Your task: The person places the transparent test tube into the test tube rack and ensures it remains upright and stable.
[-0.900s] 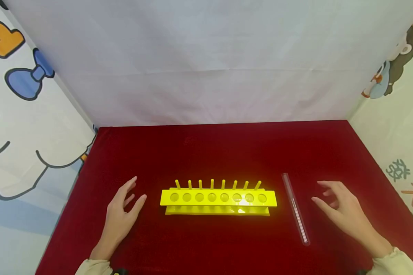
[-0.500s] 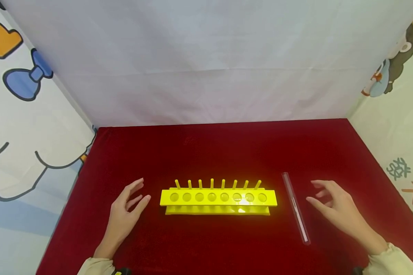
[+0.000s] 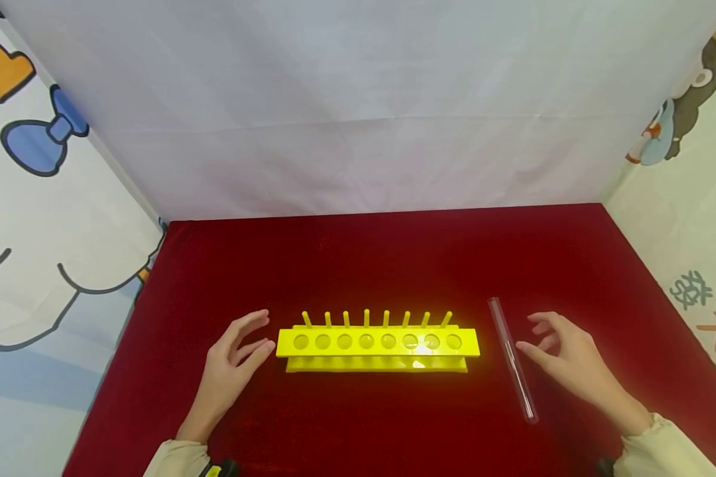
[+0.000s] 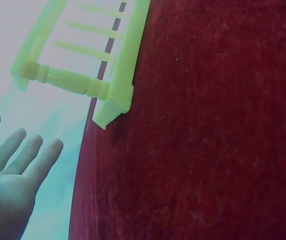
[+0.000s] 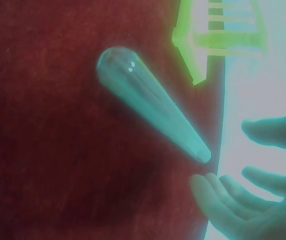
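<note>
A yellow test tube rack [image 3: 377,344] stands on the dark red cloth, with a row of round holes and several upright pegs behind them. To its right lies a clear glass test tube [image 3: 514,364], slanting with its far end to the left; in the right wrist view the test tube [image 5: 153,105] has its rounded end near the camera. My left hand [image 3: 229,368] hovers just left of the rack [image 4: 72,80], fingers apart and holding nothing. On the tube's right, my right hand [image 3: 573,361] is close to it with thumb and fingers spread, not touching it.
The red cloth [image 3: 346,265] covers the table up to a white back curtain [image 3: 358,119]. Printed cartoon panels [image 3: 48,218] flank it on the left and right. A dark band shows at each sleeve by the bottom edge.
My left hand has moved right, towards the rack's left end. My right hand has moved left, nearer the test tube. Rack and tube stay in place.
</note>
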Demonstrator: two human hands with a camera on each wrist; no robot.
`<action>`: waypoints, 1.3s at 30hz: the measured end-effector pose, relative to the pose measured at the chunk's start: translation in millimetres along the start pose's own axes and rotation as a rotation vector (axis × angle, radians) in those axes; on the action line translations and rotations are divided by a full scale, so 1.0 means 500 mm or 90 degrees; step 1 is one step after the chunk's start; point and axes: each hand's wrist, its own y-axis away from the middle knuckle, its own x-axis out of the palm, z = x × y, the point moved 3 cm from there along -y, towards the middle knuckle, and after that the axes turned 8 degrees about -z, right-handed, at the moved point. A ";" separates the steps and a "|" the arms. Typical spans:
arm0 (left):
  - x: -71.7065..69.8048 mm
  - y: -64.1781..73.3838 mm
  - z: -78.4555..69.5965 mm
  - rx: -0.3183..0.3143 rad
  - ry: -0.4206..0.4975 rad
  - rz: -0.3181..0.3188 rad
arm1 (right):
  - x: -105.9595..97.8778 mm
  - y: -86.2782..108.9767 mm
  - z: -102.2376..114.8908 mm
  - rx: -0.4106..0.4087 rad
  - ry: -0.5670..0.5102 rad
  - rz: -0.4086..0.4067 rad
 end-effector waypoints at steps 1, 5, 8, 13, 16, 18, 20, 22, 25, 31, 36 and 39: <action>0.001 0.000 0.001 -0.002 0.010 0.005 | 0.002 -0.001 0.001 0.004 -0.002 0.004; 0.005 0.000 0.001 -0.002 0.025 0.020 | 0.010 -0.004 0.002 0.015 -0.003 0.015; 0.007 0.001 0.000 -0.001 0.033 0.028 | 0.015 -0.006 0.001 0.023 0.002 0.023; 0.008 0.004 0.001 -0.019 0.049 0.038 | 0.025 -0.010 0.002 0.047 0.005 0.052; 0.010 0.006 0.000 -0.028 0.054 0.041 | 0.033 -0.011 0.003 0.068 0.003 0.078; 0.012 0.007 0.000 -0.030 0.056 0.043 | 0.038 -0.011 0.004 0.086 -0.002 0.098; 0.015 0.007 -0.001 -0.031 0.058 0.043 | 0.044 -0.010 0.003 0.104 -0.004 0.114; 0.018 0.005 -0.001 -0.031 0.058 0.042 | 0.049 -0.010 0.003 0.117 -0.002 0.125; 0.023 0.002 -0.002 -0.027 0.054 0.041 | 0.055 -0.009 0.003 0.124 0.005 0.134; 0.028 -0.002 0.000 -0.029 0.046 0.050 | 0.068 -0.006 0.003 0.148 -0.031 0.153; 0.041 0.003 0.010 -0.050 0.048 0.072 | 0.076 -0.004 -0.002 0.183 -0.062 0.162; 0.046 0.008 0.013 -0.060 0.057 0.071 | 0.077 -0.003 -0.005 0.197 -0.064 0.168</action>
